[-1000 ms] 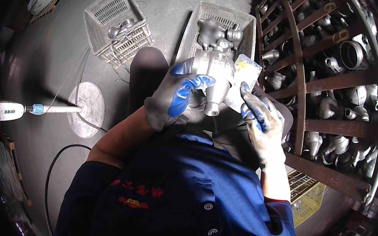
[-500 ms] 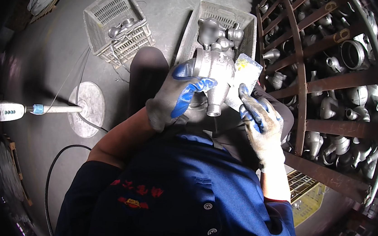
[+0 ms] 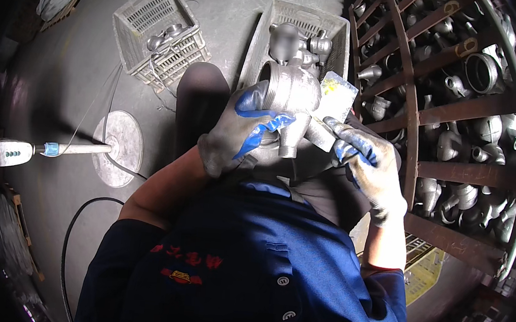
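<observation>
My left hand (image 3: 236, 128), in a grey glove with blue-coated fingers, is closed around a silvery metal pipe fitting (image 3: 296, 90). The fitting has a wide threaded mouth at its upper left and a narrower threaded neck pointing down toward me. My right hand (image 3: 364, 152), gloved alike, is closed beside the neck, its fingertips pinched together. A thin sliver seems to stick out from them toward the fitting, too small to name. Behind the fitting, a pale flat piece (image 3: 339, 94) with yellow marks slants over my right thigh.
A grey plastic crate (image 3: 348, 45) with metal fittings stands ahead of me. Another grey crate (image 3: 129, 43) with a few metal parts is at the left. A rusty metal cage (image 3: 412, 138) full of castings rises at the right. A fan's round base (image 3: 118, 166) stands left, near a black cable (image 3: 71, 230).
The fitting has turned in my left hand, so its wide threaded mouth shows more. My right hand has shifted a little to the right and its fingers are bent differently.
</observation>
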### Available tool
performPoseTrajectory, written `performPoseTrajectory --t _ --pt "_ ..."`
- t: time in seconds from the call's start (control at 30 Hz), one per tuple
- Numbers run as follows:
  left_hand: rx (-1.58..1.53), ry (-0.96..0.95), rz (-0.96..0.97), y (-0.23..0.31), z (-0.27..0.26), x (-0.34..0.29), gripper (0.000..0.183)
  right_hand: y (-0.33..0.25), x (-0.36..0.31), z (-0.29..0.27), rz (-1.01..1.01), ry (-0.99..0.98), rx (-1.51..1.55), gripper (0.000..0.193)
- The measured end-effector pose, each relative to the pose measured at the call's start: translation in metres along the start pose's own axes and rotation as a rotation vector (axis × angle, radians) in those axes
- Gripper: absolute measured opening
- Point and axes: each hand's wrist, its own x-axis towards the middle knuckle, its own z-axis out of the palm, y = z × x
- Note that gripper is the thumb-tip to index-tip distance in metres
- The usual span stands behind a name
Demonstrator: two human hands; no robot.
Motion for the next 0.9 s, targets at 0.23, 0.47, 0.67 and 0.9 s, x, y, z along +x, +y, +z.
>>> performPoseTrajectory --t 0.23,0.47,0.67,0.9 --pt "0.142 -0.067 0.052 -0.004 -0.007 0.003 0.043 -0.006 0.011 -0.014 0.408 -0.138 0.315 0.033" --pt "0.095 -0.042 0.017 0.007 0.007 0.002 0.039 0.004 0.001 0.004 -0.137 0.107 -0.129 0.031" --pt "0.085 -0.047 0.046 0.007 0.011 0.003 0.039 -0.001 0.0 0.015 -0.293 0.177 -0.418 0.033" --pt "0.483 -0.112 0.179 0.004 0.007 0.001 0.043 0.005 -0.001 0.021 -0.306 0.271 -0.62 0.036"
